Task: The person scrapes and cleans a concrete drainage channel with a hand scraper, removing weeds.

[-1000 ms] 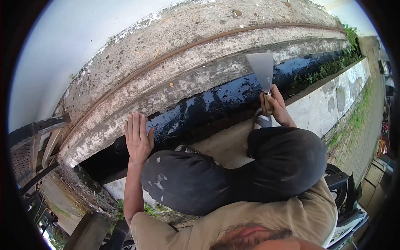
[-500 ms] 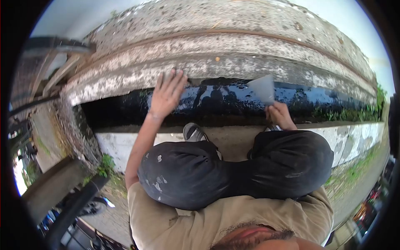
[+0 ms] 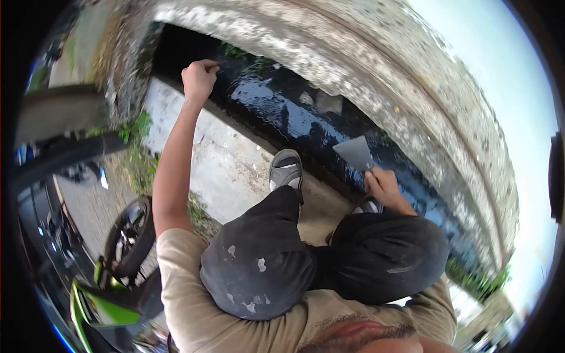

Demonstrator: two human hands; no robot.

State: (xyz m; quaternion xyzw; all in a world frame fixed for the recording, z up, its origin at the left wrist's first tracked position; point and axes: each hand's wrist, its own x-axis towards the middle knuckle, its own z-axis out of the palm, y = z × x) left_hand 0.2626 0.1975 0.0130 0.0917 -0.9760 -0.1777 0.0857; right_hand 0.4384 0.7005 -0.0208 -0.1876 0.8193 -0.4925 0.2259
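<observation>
Shifted leftward since the earlier frame, the left hand (image 3: 199,76) is now curled shut at the far end of the black band (image 3: 265,97). The scraper (image 3: 355,153) is clenched in the closed fingers of the right hand (image 3: 385,188), its blade laid against the band. The band appears fully coated in glossy black, while the flaking grey moulding (image 3: 412,112) above seems left untreated.

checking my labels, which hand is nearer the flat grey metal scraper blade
Right. The right hand grips the tool just below the flat grey metal scraper blade; the left hand is a fist far off along the glossy black wall band, arm outstretched.
</observation>
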